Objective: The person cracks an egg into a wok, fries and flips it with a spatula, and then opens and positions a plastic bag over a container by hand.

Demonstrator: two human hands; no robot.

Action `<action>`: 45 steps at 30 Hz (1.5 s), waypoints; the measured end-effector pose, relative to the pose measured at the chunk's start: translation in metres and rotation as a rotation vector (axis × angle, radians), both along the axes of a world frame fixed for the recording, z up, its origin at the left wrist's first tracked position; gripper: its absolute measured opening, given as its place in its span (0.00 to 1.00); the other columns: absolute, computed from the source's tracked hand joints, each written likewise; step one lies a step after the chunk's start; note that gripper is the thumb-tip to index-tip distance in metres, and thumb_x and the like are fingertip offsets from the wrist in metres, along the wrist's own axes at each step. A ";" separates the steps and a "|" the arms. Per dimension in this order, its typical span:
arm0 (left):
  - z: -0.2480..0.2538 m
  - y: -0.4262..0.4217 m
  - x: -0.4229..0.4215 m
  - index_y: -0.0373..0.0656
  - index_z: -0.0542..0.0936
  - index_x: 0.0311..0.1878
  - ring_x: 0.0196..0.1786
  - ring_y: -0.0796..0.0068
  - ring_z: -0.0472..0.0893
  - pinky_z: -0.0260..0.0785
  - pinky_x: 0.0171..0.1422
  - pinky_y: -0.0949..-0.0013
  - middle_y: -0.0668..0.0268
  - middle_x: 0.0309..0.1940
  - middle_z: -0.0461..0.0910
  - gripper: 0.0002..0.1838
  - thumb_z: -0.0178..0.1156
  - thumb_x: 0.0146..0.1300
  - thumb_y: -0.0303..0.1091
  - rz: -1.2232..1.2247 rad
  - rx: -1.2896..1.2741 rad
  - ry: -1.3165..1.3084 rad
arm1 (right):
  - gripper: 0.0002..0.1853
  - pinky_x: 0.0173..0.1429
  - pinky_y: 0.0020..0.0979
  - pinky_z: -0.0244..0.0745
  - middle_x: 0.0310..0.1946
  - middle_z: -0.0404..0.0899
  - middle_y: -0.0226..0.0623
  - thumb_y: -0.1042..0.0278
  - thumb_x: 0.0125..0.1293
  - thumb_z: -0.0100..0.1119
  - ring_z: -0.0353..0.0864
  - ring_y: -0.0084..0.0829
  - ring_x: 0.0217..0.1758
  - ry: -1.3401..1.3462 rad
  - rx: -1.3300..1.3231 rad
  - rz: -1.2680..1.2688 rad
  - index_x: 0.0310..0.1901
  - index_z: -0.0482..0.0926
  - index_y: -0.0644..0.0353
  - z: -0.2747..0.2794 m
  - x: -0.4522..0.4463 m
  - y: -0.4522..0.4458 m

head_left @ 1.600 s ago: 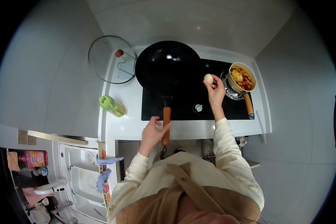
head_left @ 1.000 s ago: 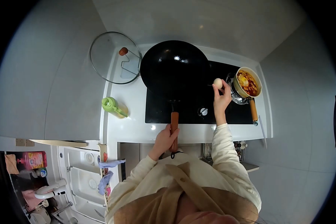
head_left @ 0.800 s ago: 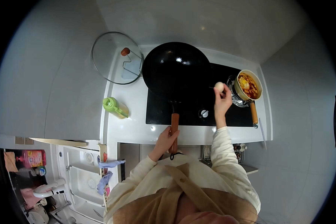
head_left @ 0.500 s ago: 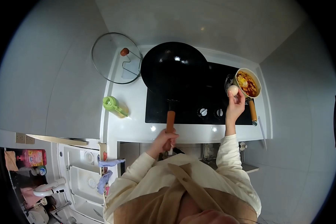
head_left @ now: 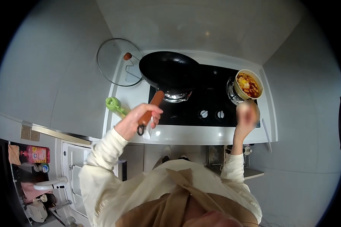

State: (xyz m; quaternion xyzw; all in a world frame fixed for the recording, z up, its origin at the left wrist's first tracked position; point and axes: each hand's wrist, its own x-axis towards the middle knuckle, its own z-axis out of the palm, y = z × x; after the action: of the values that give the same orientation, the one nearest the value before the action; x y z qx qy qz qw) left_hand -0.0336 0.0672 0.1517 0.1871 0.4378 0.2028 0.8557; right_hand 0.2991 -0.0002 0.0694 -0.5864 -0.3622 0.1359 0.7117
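My left hand (head_left: 142,117) is closed round the brown handle (head_left: 156,99) of a black wok (head_left: 168,70). The wok is tilted, raised off the left burner (head_left: 177,97). A white strip (head_left: 147,132) shows under that hand; its kind is unclear. My right hand (head_left: 247,118), smeared by motion, is beside the near rim of a pale pot (head_left: 237,92). At its fingertips a blurred pale rounded shape looks like the egg (head_left: 248,104). Reddish-brown food with a yellow patch (head_left: 247,84) fills the pot, which stands by the right burner (head_left: 233,94). The pot's handle is mostly hidden.
A glass lid (head_left: 117,62) stands upright at the back left. Nearer, a green-topped bottle (head_left: 113,104) is partly behind my left forearm. Two knobs (head_left: 212,114) sit on the stove front. A thin white stick (head_left: 266,135) lies at right; a sink (head_left: 75,181) is lower left.
My left hand has moved left and forward, tilting the wok and uncovering the left burner. My right hand has drawn back from over the pot towards its near side.
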 end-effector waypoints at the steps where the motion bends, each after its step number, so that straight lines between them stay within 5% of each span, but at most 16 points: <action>1: 0.008 0.005 0.001 0.48 0.64 0.19 0.17 0.83 0.69 0.64 0.19 0.78 0.74 0.15 0.67 0.13 0.56 0.54 0.26 0.006 -0.084 -0.078 | 0.20 0.54 0.26 0.74 0.48 0.73 0.43 0.80 0.60 0.59 0.76 0.29 0.49 0.003 0.010 0.009 0.54 0.67 0.71 0.001 0.002 -0.004; 6: 0.026 0.005 0.015 0.47 0.63 0.24 0.18 0.85 0.67 0.63 0.20 0.81 0.75 0.17 0.66 0.11 0.53 0.56 0.25 0.083 -0.188 -0.282 | 0.21 0.54 0.26 0.75 0.48 0.73 0.44 0.81 0.59 0.59 0.76 0.29 0.49 0.017 0.060 0.069 0.54 0.67 0.71 0.004 0.012 -0.020; 11: -0.026 -0.021 0.020 0.48 0.63 0.25 0.20 0.87 0.63 0.58 0.22 0.82 0.77 0.18 0.62 0.09 0.52 0.57 0.26 0.152 -0.192 -0.574 | 0.21 0.55 0.27 0.75 0.48 0.73 0.44 0.82 0.59 0.59 0.76 0.31 0.50 -0.003 0.074 0.083 0.54 0.67 0.71 0.002 0.024 -0.032; 17: -0.129 -0.070 0.049 0.47 0.67 0.36 0.19 0.87 0.60 0.53 0.20 0.80 0.77 0.18 0.59 0.06 0.51 0.56 0.26 0.216 0.095 -0.510 | 0.21 0.55 0.27 0.74 0.48 0.73 0.43 0.82 0.59 0.58 0.76 0.30 0.49 -0.049 0.086 0.116 0.54 0.67 0.70 -0.002 0.033 -0.026; 23: -0.177 -0.075 0.055 0.46 0.65 0.35 0.17 0.80 0.64 0.58 0.20 0.74 0.72 0.17 0.63 0.08 0.53 0.55 0.25 0.195 0.302 -0.270 | 0.20 0.46 0.17 0.72 0.45 0.76 0.39 0.81 0.58 0.60 0.77 0.21 0.43 -0.070 0.061 0.217 0.53 0.70 0.68 -0.016 0.021 0.014; 35: -0.163 -0.074 0.043 0.45 0.65 0.34 0.16 0.78 0.67 0.62 0.19 0.71 0.70 0.16 0.65 0.08 0.54 0.55 0.24 0.179 0.292 -0.100 | 0.21 0.40 0.23 0.77 0.41 0.78 0.40 0.72 0.52 0.68 0.80 0.28 0.37 -0.406 -0.101 0.301 0.48 0.75 0.66 -0.096 -0.007 0.141; 41: -0.153 -0.078 0.040 0.45 0.65 0.34 0.15 0.79 0.66 0.60 0.18 0.72 0.71 0.16 0.63 0.08 0.54 0.55 0.24 0.181 0.202 -0.201 | 0.19 0.40 0.24 0.77 0.42 0.77 0.40 0.73 0.53 0.67 0.80 0.29 0.37 -0.305 -0.072 0.264 0.47 0.75 0.66 -0.123 -0.013 0.149; 45: -0.151 -0.075 0.034 0.45 0.64 0.34 0.15 0.79 0.65 0.59 0.18 0.73 0.71 0.16 0.63 0.09 0.54 0.55 0.24 0.153 0.169 -0.226 | 0.19 0.40 0.24 0.77 0.42 0.77 0.40 0.73 0.53 0.67 0.79 0.28 0.39 -0.325 -0.024 0.167 0.47 0.75 0.67 -0.077 -0.026 0.130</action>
State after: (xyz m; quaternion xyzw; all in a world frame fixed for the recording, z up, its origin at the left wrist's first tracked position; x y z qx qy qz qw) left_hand 0.0001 -0.0079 0.0005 0.2004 0.3331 0.3233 0.8627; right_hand 0.2735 0.1298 -0.0078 -0.5769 -0.5183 0.1023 0.6229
